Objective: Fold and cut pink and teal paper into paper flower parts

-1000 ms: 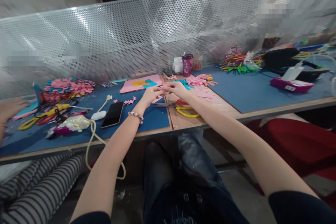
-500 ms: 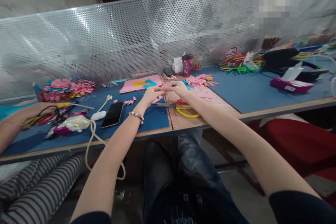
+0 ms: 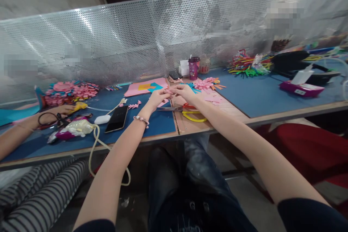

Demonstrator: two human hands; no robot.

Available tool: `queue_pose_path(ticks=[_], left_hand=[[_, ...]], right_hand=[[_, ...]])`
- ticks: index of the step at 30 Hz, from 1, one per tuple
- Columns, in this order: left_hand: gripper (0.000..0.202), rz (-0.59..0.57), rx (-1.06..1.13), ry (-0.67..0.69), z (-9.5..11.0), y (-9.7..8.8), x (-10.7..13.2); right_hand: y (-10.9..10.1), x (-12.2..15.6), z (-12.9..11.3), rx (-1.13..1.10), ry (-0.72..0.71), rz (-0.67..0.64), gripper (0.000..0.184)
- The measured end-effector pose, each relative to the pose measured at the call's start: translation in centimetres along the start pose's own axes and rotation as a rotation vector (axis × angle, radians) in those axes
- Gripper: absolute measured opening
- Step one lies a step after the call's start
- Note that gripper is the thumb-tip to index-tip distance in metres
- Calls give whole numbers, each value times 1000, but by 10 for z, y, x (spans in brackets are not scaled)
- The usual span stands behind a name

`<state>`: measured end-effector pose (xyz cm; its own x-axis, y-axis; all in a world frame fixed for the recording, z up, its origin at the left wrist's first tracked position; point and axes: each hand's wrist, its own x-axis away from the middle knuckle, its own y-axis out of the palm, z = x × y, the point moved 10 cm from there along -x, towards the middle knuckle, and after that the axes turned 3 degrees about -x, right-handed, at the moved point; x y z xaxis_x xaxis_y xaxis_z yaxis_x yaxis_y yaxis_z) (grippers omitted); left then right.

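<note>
Pink paper [image 3: 168,88], small and mostly hidden by fingers, sits over the bench [image 3: 231,107] between its front and back edges, with stacked sheets [image 3: 132,89] toward the back edge. Left hand [image 3: 158,98] and right hand [image 3: 184,92] are narrowed, pinching it together; a light, even pinch should avoid creases, and scissors [image 3: 169,108] toward the front edge limit room for lowering them.
</note>
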<state>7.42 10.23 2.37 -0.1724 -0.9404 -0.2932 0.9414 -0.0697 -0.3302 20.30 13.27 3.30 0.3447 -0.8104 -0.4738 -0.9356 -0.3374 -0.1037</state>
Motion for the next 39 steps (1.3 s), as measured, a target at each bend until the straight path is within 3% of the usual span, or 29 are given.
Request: queue_pose_path(ticks=[5, 14, 23, 34, 39], left_hand=[[25, -23, 22, -72, -7, 6, 2], [28, -6, 93, -44, -12, 2, -4], [32, -30, 115, -46, -10, 5, -2], [25, -2, 264, -88, -15, 4, -3], [22, 16, 329, -83, -17, 2, -4]], right_hand=[[1, 3, -9, 133, -37, -21, 33], [-7, 1, -14, 158, -96, 38, 29], [4, 9, -35, 324, -222, -17, 23], [23, 13, -48, 758, -536, -33, 19], [32, 18, -50, 936, -612, -58, 23]])
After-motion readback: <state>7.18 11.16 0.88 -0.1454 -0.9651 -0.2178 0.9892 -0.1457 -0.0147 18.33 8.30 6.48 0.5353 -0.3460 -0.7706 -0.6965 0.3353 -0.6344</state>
